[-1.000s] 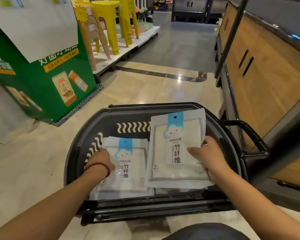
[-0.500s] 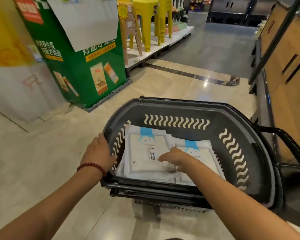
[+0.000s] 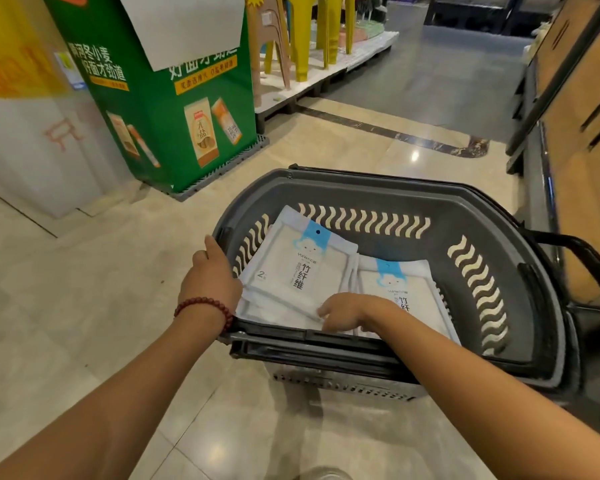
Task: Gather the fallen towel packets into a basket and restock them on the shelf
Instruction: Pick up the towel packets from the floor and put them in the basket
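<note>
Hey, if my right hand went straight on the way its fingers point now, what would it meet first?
The right hand points left across the basket; its fingertips are at the near edge of the left towel packet, so likely that packet first, though depth is unclear.

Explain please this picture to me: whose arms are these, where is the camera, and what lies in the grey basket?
There is no machine: these are a person's bare arms, filmed by a camera worn on the head, looking down. A grey basket stands on the shop floor, with white towel packets lying flat inside. The left hand lies over the basket's rim; the right hand reaches inside, fingers bent on the packets. Whether either hand truly grips is not clear.
</note>
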Available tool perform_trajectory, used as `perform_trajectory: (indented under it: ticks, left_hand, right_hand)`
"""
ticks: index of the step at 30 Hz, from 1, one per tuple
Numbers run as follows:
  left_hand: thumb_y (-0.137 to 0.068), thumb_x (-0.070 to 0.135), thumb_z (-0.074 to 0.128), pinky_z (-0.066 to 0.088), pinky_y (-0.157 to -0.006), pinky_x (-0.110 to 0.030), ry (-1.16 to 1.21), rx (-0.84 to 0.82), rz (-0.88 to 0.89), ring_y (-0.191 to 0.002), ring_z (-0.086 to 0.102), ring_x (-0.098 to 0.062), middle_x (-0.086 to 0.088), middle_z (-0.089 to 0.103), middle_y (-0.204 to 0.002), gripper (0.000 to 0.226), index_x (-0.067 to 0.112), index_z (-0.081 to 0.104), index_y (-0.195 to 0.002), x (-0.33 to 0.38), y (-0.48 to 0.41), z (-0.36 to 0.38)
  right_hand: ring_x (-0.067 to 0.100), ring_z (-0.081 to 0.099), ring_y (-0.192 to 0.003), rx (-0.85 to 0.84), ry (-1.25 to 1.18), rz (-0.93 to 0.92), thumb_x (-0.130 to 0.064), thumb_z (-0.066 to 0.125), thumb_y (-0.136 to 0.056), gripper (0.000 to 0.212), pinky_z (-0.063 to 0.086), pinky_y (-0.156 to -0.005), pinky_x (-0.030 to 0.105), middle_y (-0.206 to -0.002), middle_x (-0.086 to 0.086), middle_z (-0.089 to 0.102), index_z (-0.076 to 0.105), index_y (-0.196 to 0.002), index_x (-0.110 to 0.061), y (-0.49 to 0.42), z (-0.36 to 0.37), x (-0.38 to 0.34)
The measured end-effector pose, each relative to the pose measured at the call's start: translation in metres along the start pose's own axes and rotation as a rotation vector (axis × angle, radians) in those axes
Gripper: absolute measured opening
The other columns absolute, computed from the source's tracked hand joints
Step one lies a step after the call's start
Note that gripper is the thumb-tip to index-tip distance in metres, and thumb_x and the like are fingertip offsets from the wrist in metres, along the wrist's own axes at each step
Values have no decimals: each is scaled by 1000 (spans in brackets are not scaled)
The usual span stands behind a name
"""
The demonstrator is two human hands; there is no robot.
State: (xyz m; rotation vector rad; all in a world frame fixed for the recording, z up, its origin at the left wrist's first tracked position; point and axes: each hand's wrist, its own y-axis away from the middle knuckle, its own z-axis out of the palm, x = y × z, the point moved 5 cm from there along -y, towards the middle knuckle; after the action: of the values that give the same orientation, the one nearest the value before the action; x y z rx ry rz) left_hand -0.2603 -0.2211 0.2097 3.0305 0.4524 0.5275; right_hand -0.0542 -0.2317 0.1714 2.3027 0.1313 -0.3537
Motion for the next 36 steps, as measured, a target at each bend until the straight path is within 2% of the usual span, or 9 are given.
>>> perform_trajectory:
  ticks: [3,6,10,16,20,26,29,32,36]
  left_hand:
    - [-89,17,55,46,-76,-39,5,0,-3,-99,56,-36,-22,39,-133,75,8,9,-147,1,3,0]
    - [-88,16,55,48,-78,-41,14,1,-9,-98,56,-36,-21,40,-131,72,8,12,-145,3,4,-2]
    - [-88,16,56,48,-77,-41,27,10,-12,-97,56,-35,-21,42,-130,72,10,12,-146,3,4,-2]
    - [-87,16,57,50,-78,-41,38,38,-8,-96,57,-35,-20,45,-127,70,11,16,-144,1,2,-2]
    - [-87,15,57,51,-80,-42,54,28,-16,-98,56,-35,-20,46,-126,65,8,22,-141,1,3,-2]
    - [-88,25,57,33,-109,-40,-112,146,339,-132,35,-28,-11,38,-144,56,11,39,-139,29,25,-22]
    - [-88,49,52,38,-102,-32,60,-23,585,-123,47,-16,3,51,-136,53,23,48,-134,68,61,-17]
    - [-62,89,38,47,-92,-32,-39,-378,641,-110,56,-12,12,59,-124,87,35,48,-129,103,95,13]
    - [-49,94,44,47,-71,-29,-395,-416,775,-88,58,-15,9,64,-103,84,35,51,-107,123,115,45]
  right_hand:
    - [27,52,-99,136,152,-6,-23,53,-91,19,44,-77,29,-114,16,56,55,-84,-5,-2,-6,1]
    - [31,48,-119,369,98,-49,-30,55,-89,48,44,-88,34,-133,15,46,43,-128,-6,-6,-16,-5]
    - [34,11,-144,58,223,-158,-48,50,-92,84,17,-117,47,-158,15,-3,-3,-152,-20,-20,8,-13]
    - [25,2,-147,-190,243,-239,-34,42,-99,58,4,-119,42,-159,1,-9,14,-150,-34,-15,13,-1]
    - [21,6,-146,-180,227,-261,-28,43,-100,52,6,-119,38,-159,-1,0,24,-148,-32,-11,10,-2]
    - [18,50,-120,335,-9,-301,-42,45,-96,40,39,-104,34,-134,0,54,57,-126,-18,49,-27,4]
    - [13,57,-106,404,-89,-264,-67,38,-85,56,46,-95,34,-118,-7,63,63,-114,-25,96,-25,43]
    - [11,59,-96,396,65,-90,-93,31,-56,85,50,-83,33,-107,-13,64,60,-109,-33,134,-9,94]
    - [18,57,-95,592,358,-41,-73,57,-69,55,39,-72,31,-101,-6,62,49,-100,-29,154,13,123]
